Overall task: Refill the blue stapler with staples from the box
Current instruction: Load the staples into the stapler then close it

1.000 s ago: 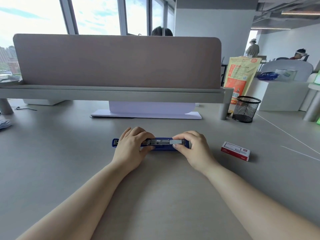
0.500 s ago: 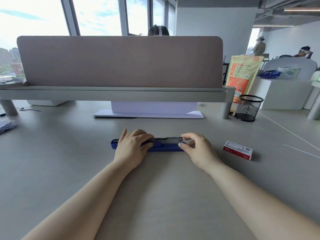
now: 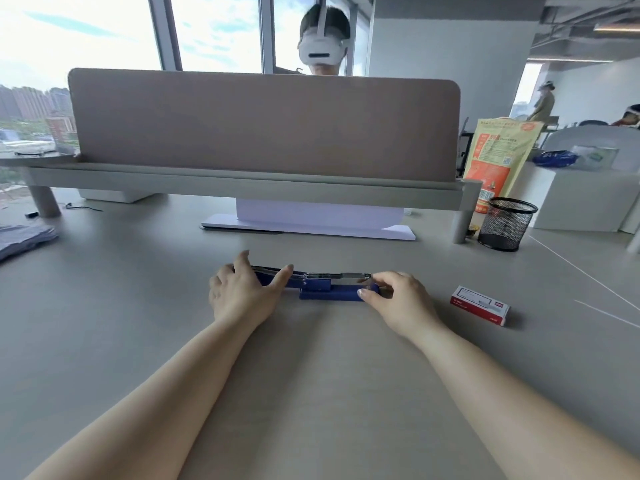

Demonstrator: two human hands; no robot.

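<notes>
The blue stapler (image 3: 329, 292) lies flat on the grey desk, unfolded lengthwise, its metal staple channel facing up. My left hand (image 3: 242, 292) grips the left half, thumb on the near side and fingers over the top. My right hand (image 3: 398, 299) pinches the right end of the stapler between thumb and fingers. The staple box (image 3: 479, 304), red and white, lies shut on the desk to the right of my right hand, apart from it.
A black mesh cup (image 3: 507, 224) stands at the back right beside an orange bag (image 3: 498, 157). A white stand (image 3: 311, 223) sits under the divider shelf (image 3: 242, 185). Folded cloth (image 3: 24, 237) lies far left. A person with a headset sits behind the divider.
The view has tilted up. My left hand has slid left along the stapler, baring its middle, and my right hand has shifted to the stapler's right end.
</notes>
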